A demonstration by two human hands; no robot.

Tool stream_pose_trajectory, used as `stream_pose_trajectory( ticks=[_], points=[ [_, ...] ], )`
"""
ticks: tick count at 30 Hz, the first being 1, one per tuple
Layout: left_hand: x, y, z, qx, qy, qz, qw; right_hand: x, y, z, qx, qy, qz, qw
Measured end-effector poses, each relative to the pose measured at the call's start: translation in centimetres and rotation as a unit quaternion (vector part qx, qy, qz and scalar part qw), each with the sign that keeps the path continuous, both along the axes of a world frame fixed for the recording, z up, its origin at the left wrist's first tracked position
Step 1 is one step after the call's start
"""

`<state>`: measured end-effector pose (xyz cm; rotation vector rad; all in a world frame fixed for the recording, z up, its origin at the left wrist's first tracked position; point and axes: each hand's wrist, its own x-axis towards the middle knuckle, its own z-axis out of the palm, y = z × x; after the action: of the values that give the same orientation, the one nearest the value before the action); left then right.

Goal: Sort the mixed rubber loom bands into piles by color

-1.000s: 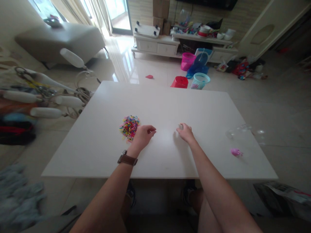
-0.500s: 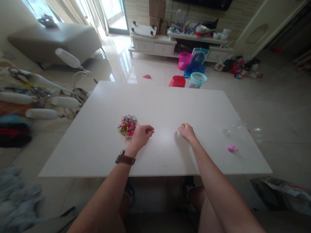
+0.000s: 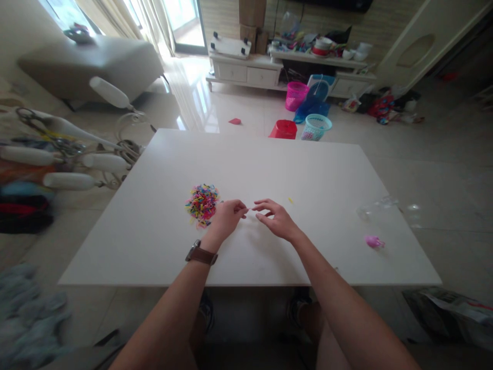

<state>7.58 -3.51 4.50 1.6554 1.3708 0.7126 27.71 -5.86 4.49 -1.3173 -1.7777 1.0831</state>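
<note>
My left hand (image 3: 228, 218), with a brown-strapped watch on its wrist, pinches a tiny pale pink piece (image 3: 248, 209) between thumb and fingertips; its exact kind is too small to tell. Facing it from the right, my right hand (image 3: 278, 220) has its thumb and fingers apart, the fingertips close to that piece. Just left of my left hand lies a heap of small multicoloured pieces (image 3: 202, 204), which look like little hair clips or bands. A single yellow piece (image 3: 290, 200) rests on the white table (image 3: 246, 164), beyond my right hand.
At the table's right side lie a pink object (image 3: 374, 241) and a clear plastic item (image 3: 375, 207). A red stool or bucket (image 3: 284, 129) and a light blue basket (image 3: 316, 127) stand past the far edge. A white lamp with several arms (image 3: 103, 162) stands at the left.
My right hand has let go of the yellow piece, which now lies on the table, and has moved left towards my left hand. The left hand keeps its pinch, nearly in place.
</note>
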Motion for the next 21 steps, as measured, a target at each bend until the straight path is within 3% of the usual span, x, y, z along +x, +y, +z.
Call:
stream_pose_trajectory(
  ticks=[4,8,11,15,21],
  points=[
    [0.1,0.1,-0.1,-0.003,-0.002,-0.008,1.000,-0.6,-0.1,-0.6,0.003,-0.003,0.043,0.999],
    [0.0,0.1,-0.2,-0.012,-0.010,-0.008,1.000,-0.4,0.1,-1.0,0.015,-0.047,0.039,0.998],
    [-0.1,0.0,-0.4,-0.017,-0.009,-0.003,1.000,1.3,0.7,-1.9,-0.013,-0.161,-0.021,0.987],
    [-0.4,-0.1,-0.5,-0.023,-0.010,-0.003,1.000,5.4,1.9,-3.9,-0.071,-0.291,-0.165,0.940],
    [-0.8,-0.3,0.3,-0.022,0.000,0.000,1.000,9.3,2.6,-5.6,-0.097,-0.317,-0.204,0.921]
  ],
)
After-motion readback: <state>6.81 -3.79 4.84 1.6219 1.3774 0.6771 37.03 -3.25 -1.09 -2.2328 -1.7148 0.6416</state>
